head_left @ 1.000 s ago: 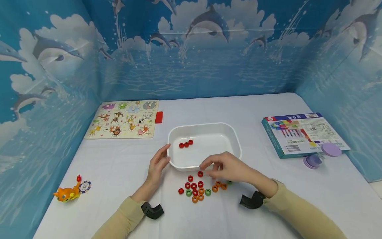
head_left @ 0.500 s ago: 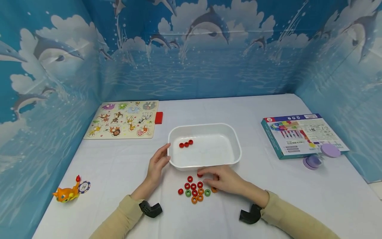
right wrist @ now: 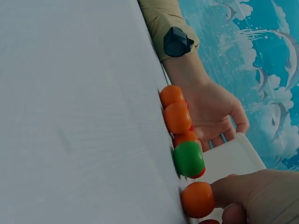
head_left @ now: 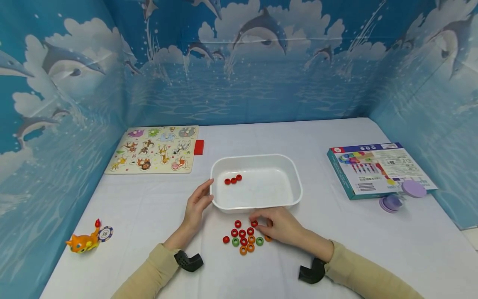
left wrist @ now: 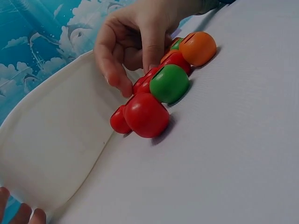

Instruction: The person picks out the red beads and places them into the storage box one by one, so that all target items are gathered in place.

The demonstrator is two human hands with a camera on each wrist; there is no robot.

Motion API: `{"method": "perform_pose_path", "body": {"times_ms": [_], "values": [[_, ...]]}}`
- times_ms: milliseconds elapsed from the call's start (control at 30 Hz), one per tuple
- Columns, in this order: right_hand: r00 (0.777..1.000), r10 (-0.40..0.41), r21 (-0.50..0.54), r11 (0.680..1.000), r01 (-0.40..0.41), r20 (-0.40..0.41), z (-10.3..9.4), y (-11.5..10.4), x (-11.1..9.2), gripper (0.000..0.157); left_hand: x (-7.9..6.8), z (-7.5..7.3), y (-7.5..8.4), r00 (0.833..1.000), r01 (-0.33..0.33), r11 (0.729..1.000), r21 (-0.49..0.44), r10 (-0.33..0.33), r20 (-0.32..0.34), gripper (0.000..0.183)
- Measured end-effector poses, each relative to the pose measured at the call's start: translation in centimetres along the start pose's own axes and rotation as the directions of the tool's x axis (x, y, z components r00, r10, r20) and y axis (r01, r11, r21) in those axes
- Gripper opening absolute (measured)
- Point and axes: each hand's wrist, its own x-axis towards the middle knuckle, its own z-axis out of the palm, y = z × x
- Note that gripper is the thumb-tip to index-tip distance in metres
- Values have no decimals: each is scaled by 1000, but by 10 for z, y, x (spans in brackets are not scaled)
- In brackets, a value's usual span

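A white plastic tray [head_left: 261, 203] stands mid-table with three red beads [head_left: 233, 180] inside. My left hand [head_left: 196, 204] rests its fingertips and thumb against the tray's left end, fingers loosely extended. Just in front of the tray's near wall, my right hand [head_left: 281, 224] pinches a red bead [head_left: 254, 223] between thumb and forefinger. Beside it lies a loose cluster of red, green and orange beads with holes, among them a green bead [head_left: 259, 241] and an orange bead [head_left: 243, 250]. The right hand partly covers another orange bead [head_left: 268, 238]. In the left wrist view, the right hand's fingers [left wrist: 122, 84] reach down behind the beads.
A wooden animal puzzle board [head_left: 157, 151] lies at the back left. On the right is a flat toy box [head_left: 377, 170], with a purple-lidded container [head_left: 392, 202] at its front corner. An orange toy animal [head_left: 83, 243] sits at the left edge of the white-covered table [head_left: 149, 216].
My right hand has come down from the tray's near rim to the beads, taken hold of a red one and drawn it slightly towards me. The left hand has stayed at the tray.
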Motion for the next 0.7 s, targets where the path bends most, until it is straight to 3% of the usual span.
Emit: {"method": "perform_pose_path", "body": {"times_ms": [133, 267, 367, 467, 567, 700], "values": [[999, -48, -48, 998, 48, -1, -5, -5, -1, 23, 0, 0, -1, 1000, -4, 1000, 1, 4, 4, 45], [991, -103, 37, 994, 100, 89, -23, -18, -1, 25, 0, 2, 4, 1000, 8, 1000, -6, -8, 9, 43], [972, -174, 112, 981, 157, 159, -44, -28, 7, 25, 0, 5, 14, 1000, 14, 1000, 10, -14, 13, 43], [951, -257, 146, 961, 233, 172, -66, -36, 24, 23, -2, 8, 24, 1000, 11, 1000, 28, -11, 11, 43], [946, -283, 130, 956, 264, 160, -86, -39, 47, 23, -4, 9, 30, 1000, 12, 1000, 29, -12, 0, 44], [967, -193, 133, 976, 171, 167, -103, -31, 80, 31, -5, 9, 29, 1000, 23, 1000, 19, -23, -9, 44]]}}
